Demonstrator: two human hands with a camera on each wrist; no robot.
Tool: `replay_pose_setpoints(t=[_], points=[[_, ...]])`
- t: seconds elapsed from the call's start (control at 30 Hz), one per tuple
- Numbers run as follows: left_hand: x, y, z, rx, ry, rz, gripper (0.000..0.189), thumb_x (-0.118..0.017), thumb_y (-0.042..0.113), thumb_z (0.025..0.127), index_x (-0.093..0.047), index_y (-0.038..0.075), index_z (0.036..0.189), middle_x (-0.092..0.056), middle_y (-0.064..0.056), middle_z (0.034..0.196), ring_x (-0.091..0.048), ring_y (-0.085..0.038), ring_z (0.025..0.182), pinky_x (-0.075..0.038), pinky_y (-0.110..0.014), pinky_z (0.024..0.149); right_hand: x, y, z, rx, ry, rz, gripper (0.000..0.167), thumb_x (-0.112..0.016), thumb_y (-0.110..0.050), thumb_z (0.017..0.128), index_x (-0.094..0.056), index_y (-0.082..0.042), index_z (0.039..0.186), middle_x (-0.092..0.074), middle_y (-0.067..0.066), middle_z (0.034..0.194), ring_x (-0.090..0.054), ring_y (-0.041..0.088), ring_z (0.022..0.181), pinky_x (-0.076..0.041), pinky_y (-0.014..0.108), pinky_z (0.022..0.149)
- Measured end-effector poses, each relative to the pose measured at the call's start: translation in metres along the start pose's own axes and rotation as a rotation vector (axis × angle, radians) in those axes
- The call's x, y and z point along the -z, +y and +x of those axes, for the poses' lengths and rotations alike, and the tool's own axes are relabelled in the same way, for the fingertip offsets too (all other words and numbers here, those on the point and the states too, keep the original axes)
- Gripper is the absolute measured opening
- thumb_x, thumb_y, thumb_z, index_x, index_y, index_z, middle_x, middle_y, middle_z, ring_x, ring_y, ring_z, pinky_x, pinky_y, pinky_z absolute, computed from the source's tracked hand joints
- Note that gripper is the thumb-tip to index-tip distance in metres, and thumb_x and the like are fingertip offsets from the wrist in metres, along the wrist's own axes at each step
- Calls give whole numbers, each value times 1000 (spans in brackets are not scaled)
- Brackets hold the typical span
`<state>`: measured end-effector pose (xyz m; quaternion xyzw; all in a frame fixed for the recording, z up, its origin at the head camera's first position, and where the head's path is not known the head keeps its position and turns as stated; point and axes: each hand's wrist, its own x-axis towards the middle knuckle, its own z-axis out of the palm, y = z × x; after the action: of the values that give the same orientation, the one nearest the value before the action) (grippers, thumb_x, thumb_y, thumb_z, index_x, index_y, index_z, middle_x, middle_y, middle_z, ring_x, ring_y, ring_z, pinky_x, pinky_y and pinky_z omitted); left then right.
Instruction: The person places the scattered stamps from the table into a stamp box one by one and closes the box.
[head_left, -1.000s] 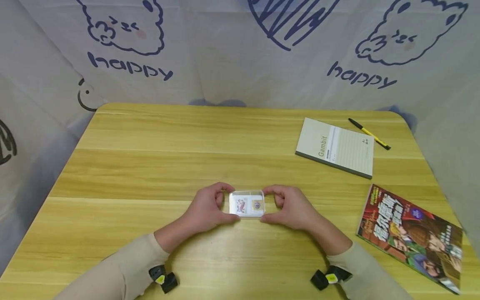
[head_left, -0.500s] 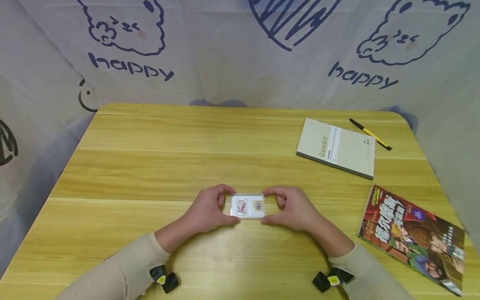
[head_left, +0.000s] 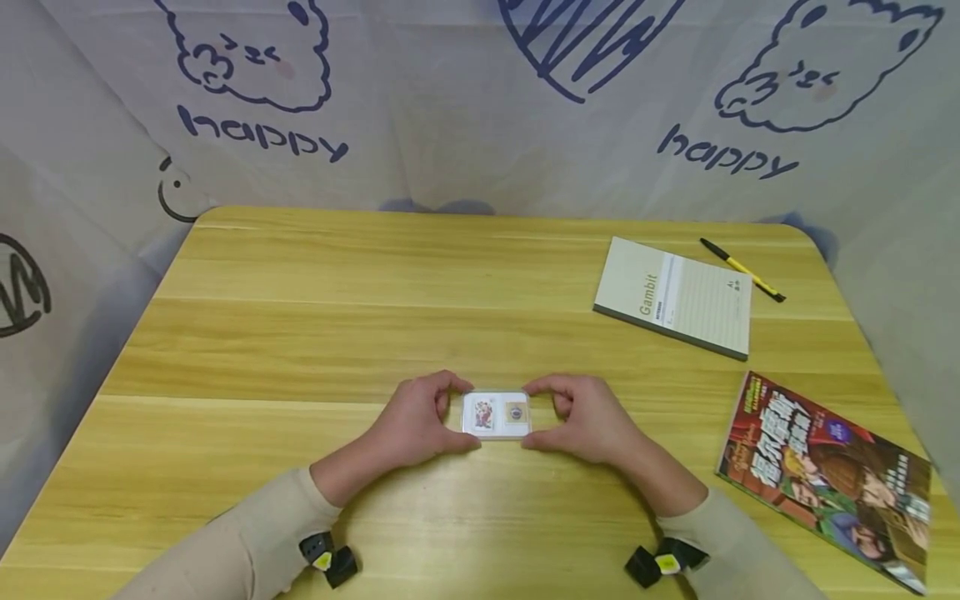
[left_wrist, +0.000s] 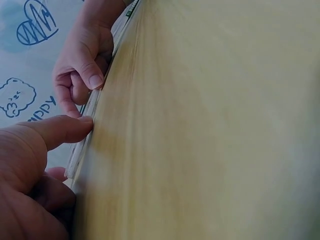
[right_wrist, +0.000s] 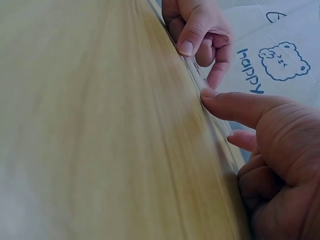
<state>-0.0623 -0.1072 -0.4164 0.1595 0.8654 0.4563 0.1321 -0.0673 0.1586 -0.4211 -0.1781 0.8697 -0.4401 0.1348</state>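
A small flat clear plastic case [head_left: 497,415] lies near the front middle of the table, with two small pictures on white showing through its top. One is a red figure, the other a tan square with a dark round mark. My left hand [head_left: 420,417] holds its left end, thumb at the near corner and forefinger at the far corner. The right hand [head_left: 581,417] grips the opposite end the same way. From the left wrist view the case's thin edge [left_wrist: 79,155] shows close over the wood, between the fingers of both hands.
At the back right of the wooden table [head_left: 337,292] lies a Gambit notebook [head_left: 672,297], with a yellow and black pen [head_left: 742,269] beside it. A colourful magazine [head_left: 828,479] rests along the right side. White cloth [head_left: 450,125] with drawings hangs behind.
The case's clear far side, standing up a second ago, has come down, and the case now looks flat. Both hands have lowered slightly with it and keep their hold.
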Motion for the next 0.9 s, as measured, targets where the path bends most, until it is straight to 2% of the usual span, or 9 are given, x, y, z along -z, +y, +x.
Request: replay_pose_setpoints(t=[0.37,0.63,0.9], points=[[-1,-1,5,58,-23,-22,63,-98,18,60,-71,-1,114,-45,0,63,-38,-11,56,-31,-25,51,-2,-4,-1,-73,14,-2,55,-96,-26,64,-75,-11,112,-35,-6,54,-30,8,49,-29,25,49],[-1,-5,8,59,7,-26,64,-95,16,67,-67,4,123,-45,0,65,-39,-12,56,-32,-25,50,-2,-2,4,-47,39,-38,57,-93,-23,69,-70,-8,119,-35,-7,56,-30,7,51,-31,25,52],[-6,-3,10,91,32,-2,65,-91,17,73,-62,6,131,-49,-2,68,-43,-13,56,-35,-26,49,-3,-1,6,-68,50,-28,57,-90,-21,74,-68,-9,125,-36,-6,56,-31,8,51,-34,27,54]])
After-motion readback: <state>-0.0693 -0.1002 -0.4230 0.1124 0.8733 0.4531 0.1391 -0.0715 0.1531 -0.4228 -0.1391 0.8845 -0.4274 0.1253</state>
